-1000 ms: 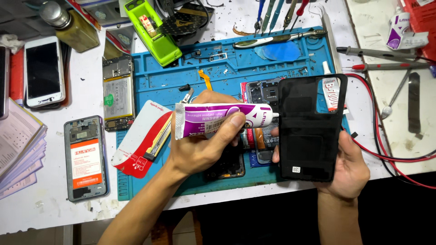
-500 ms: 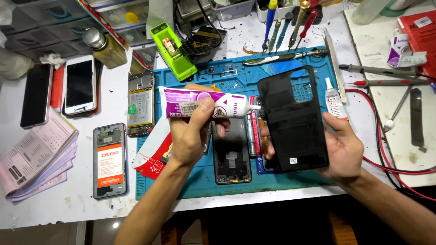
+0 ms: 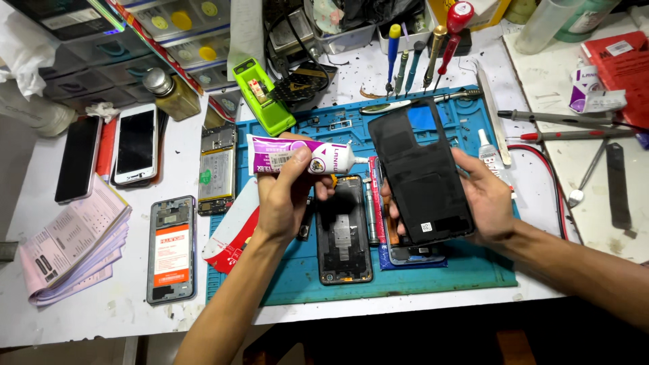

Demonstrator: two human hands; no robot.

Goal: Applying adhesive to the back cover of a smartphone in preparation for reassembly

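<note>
White bench (image 3: 122, 304), scuffed and crowded, with a blue work mat (image 3: 419, 270) laid across its middle. On the mat: an opened phone frame (image 3: 345, 233) face up, a second phone body (image 3: 412, 253) just beside it, partly hidden. Left of the mat, an opened phone with an orange-labelled battery (image 3: 171, 249), a stack of printed leaflets (image 3: 71, 247), a white phone (image 3: 135, 143) and a dark phone (image 3: 79, 159) lying flat. At the back, a green tool holder (image 3: 260, 94), a small brass-coloured bottle (image 3: 169, 93), drawer units (image 3: 162, 27) and upright screwdrivers (image 3: 416, 57). To the right, long probes (image 3: 561, 118) and a red wire (trailing off the mat edge).

Left hand (image 3: 284, 199) raised over the mat, fingers (image 3: 297, 165) wrapped tightly round a white and purple glue tube (image 3: 301, 157), nozzle pointing right and almost touching the edge of the cover. Right hand (image 3: 483, 199) gripping a black phone back cover (image 3: 419, 172) from its right side, fingers curled behind, thumb on the front; cover held tilted above the mat, inner side toward the camera.
</note>
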